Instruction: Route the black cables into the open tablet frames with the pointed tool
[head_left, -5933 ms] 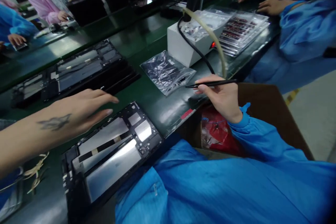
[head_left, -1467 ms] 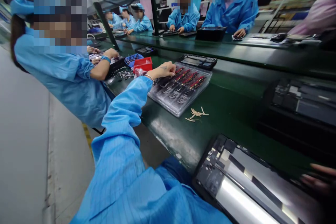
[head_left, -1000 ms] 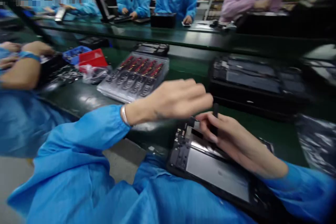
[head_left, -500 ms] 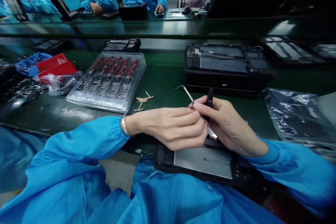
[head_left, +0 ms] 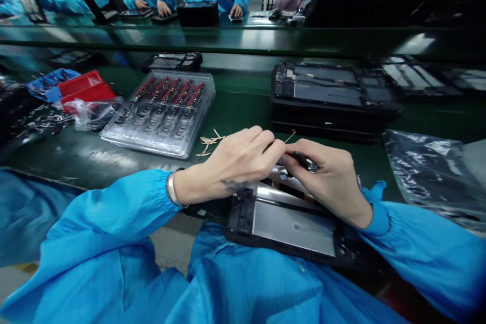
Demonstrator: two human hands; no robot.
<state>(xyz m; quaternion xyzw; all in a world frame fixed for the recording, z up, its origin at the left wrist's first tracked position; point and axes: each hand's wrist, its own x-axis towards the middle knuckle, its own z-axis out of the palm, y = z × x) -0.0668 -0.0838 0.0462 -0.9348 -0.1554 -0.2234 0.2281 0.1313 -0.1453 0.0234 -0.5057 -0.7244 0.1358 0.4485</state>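
Above an opened tablet (head_left: 292, 228) my two hands meet at the fingertips. My left hand (head_left: 246, 159) is closed in a pinch, knuckles up, hiding what its fingers hold. Between the hands, the end of a thin strip (head_left: 290, 136) pokes up; which hand grips it I cannot tell. My right hand (head_left: 330, 177) is closed around a black stick-like tool (head_left: 301, 159), mostly covered by the fingers. The tablet lies at the table's front edge above my lap, its silver inner plate facing up and its far side partly hidden by the hands.
Tan strip scraps (head_left: 208, 144) lie left of my hands, beside a clear plastic tray (head_left: 159, 116) of small parts. A stack of opened tablets (head_left: 330, 96) stands behind. Right is a plastic bag (head_left: 429, 167); far left, a red bin (head_left: 87, 91). Co-workers sit across the green bench (head_left: 235, 40).
Both hands have shifted and turned; my left hand has rolled knuckles up. The black tool, upright before, now lies low in my right hand. Less of the strip shows, and more of the tablet.
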